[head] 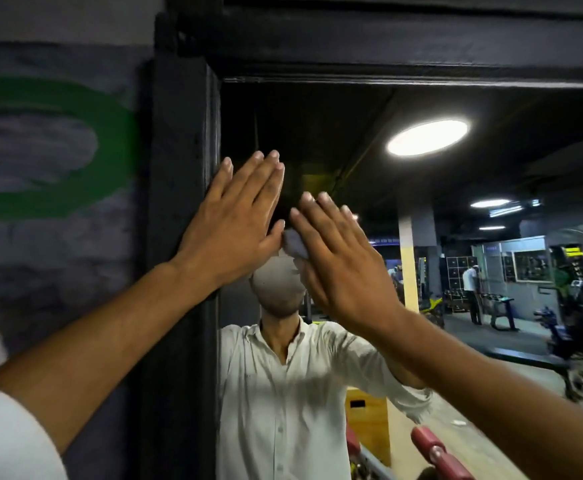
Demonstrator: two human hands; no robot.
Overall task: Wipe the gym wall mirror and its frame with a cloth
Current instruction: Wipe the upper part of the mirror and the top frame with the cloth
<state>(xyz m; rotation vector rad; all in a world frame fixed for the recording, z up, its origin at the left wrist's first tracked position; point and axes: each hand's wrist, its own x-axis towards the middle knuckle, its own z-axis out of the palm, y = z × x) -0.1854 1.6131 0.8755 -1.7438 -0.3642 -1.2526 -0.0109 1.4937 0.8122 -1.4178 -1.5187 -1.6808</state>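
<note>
Presses the left hand [234,220] flat on the seam between the matte black, square-edged upright frame [182,202] and the glossy glass wall mirror [317,133], fingers straight, close together, released and grasping nothing, tips pointing up. Lays the right hand [345,268] on the glass just right of it, fingers likewise straight and slightly fanned, not curled, pinning a small, soft, crumpled grey-lilac cloth [295,245] to the pane. Covers most of that cloth with the right palm and leaves only a rumpled fold on show between the two hands, just beside the left thumb. Keeps both forearms bare, with a loose white sleeve [6,434] at the near left edge.

Catches in the smooth pane a white buttoned shirt [283,403], a round glowing ceiling lamp [426,137], a pale yellow square pillar [408,268] and, far right, blurred gym machines, too small to tell apart.

Left of the frame: rough grey painted wall [58,271] with a broad green ring [116,147]. Near bottom right, reflected: red padded cylinders [435,452], rounded and faintly shiny.
</note>
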